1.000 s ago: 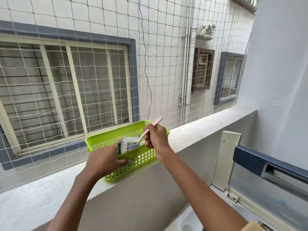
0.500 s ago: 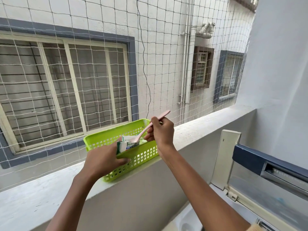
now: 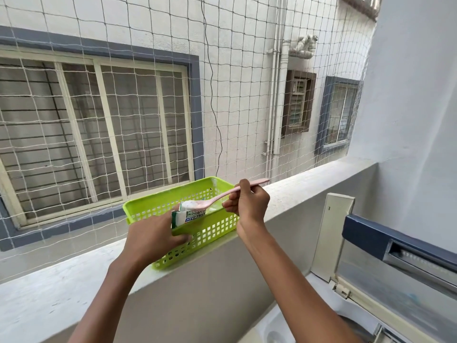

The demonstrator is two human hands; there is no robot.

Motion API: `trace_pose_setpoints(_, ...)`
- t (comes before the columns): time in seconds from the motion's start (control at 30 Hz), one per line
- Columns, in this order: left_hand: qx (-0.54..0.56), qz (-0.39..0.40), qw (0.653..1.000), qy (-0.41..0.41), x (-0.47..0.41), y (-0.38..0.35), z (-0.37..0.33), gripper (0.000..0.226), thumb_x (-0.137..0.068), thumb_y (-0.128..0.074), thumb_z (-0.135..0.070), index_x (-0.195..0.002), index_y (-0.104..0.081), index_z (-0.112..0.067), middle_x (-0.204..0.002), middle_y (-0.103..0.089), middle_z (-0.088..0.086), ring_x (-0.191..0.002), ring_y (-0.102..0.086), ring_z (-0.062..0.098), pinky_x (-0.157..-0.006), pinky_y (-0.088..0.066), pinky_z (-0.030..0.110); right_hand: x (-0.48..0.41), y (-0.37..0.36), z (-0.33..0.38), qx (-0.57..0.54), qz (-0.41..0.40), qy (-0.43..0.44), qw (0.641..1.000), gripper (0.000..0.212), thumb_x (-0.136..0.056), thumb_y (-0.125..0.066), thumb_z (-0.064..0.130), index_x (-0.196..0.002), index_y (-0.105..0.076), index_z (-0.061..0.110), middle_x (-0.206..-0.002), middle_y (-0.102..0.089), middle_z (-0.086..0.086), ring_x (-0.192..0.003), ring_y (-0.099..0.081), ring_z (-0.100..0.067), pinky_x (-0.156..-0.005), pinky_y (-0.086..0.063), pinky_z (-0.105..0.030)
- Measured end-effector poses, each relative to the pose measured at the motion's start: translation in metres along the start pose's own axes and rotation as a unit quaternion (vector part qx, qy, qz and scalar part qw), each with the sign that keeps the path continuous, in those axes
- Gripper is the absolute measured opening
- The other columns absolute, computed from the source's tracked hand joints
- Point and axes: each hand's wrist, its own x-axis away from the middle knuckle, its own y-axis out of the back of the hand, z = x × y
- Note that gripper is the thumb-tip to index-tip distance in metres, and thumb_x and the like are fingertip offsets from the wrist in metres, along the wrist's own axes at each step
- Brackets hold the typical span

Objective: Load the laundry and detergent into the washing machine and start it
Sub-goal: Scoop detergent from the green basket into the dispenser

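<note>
Below and right of the green basket (image 3: 210, 229) stood the open washing machine (image 3: 395, 293), while inside the basket the left hand (image 3: 153, 238) gripped the detergent packet (image 3: 190, 216) and the right hand (image 3: 249, 206) pinched a pink spoon (image 3: 230, 193) at the packet's mouth, a scoop that would likely need carrying level to the machine.

The only print I can read is on the detergent packet (image 3: 189, 217) in the green basket (image 3: 217, 227): white capitals on a blue band, upside down from my view, ending in "WASH". The letters before it and a smaller line beside it are too blurred to read.
</note>
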Motion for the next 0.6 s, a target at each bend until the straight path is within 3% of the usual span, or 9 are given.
trace_pose_setpoints(0.2,0.063,-0.003,0.998,0.007,0.005,0.005,-0.001,0.092,-0.073,-0.049,-0.074,-0.147,-0.006,-0.041,-0.133,-0.057,-0.009,-0.122,-0.054,0.018,-0.068,-0.039,0.028,-0.004,0.004,0.007,-0.019,0.002,-0.006,1.0,0.025,-0.088,-0.046,0.006,-0.064,-0.05,0.004,-0.033,-0.047,0.003,-0.027,-0.049,-0.016,-0.032,-0.036,-0.016)
trace_pose_setpoints(0.3,0.206,0.004,0.978,0.006,0.005,0.01,-0.001,0.096,-0.066,-0.044,-0.08,-0.147,-0.014,-0.038,-0.139,-0.05,-0.009,-0.126,-0.05,0.019,-0.086,-0.045,0.033,-0.007,0.01,0.014,-0.027,0.0,-0.01,1.0,0.025,-0.088,-0.046,0.006,-0.064,-0.051,0.005,-0.033,-0.046,0.003,-0.026,-0.048,-0.016,-0.031,-0.036,-0.015)
trace_pose_setpoints(0.4,0.315,-0.026,0.949,-0.005,-0.001,0.015,-0.008,0.105,-0.056,-0.029,-0.094,-0.142,-0.033,-0.033,-0.133,-0.056,-0.007,-0.12,-0.054,0.018,-0.097,-0.045,0.04,-0.011,0.023,0.024,-0.033,-0.015,-0.008,0.999,0.024,-0.087,-0.045,0.006,-0.064,-0.051,0.006,-0.033,-0.046,0.003,-0.026,-0.048,-0.014,-0.032,-0.035,-0.015)
trace_pose_setpoints(0.5,0.288,-0.145,0.945,-0.049,-0.008,0.016,-0.031,0.073,-0.076,-0.039,-0.069,-0.128,-0.053,-0.021,-0.127,-0.061,0.003,-0.118,-0.056,0.024,-0.097,-0.043,0.04,-0.016,0.046,0.035,-0.039,-0.044,0.0,0.998,0.022,-0.086,-0.046,0.006,-0.065,-0.052,0.006,-0.033,-0.045,0.003,-0.026,-0.046,-0.014,-0.033,-0.035,-0.015)
trace_pose_setpoints(0.6,0.336,-0.237,0.906,-0.107,-0.012,0.015,-0.069,0.05,-0.085,-0.042,-0.047,-0.119,-0.058,-0.015,-0.118,-0.065,0.008,-0.11,-0.059,0.028,-0.096,-0.045,0.045,-0.02,0.08,0.047,-0.036,-0.083,0.017,0.996,0.022,-0.087,-0.046,0.007,-0.066,-0.052,0.007,-0.034,-0.046,0.003,-0.026,-0.046,-0.014,-0.034,-0.035,-0.015)
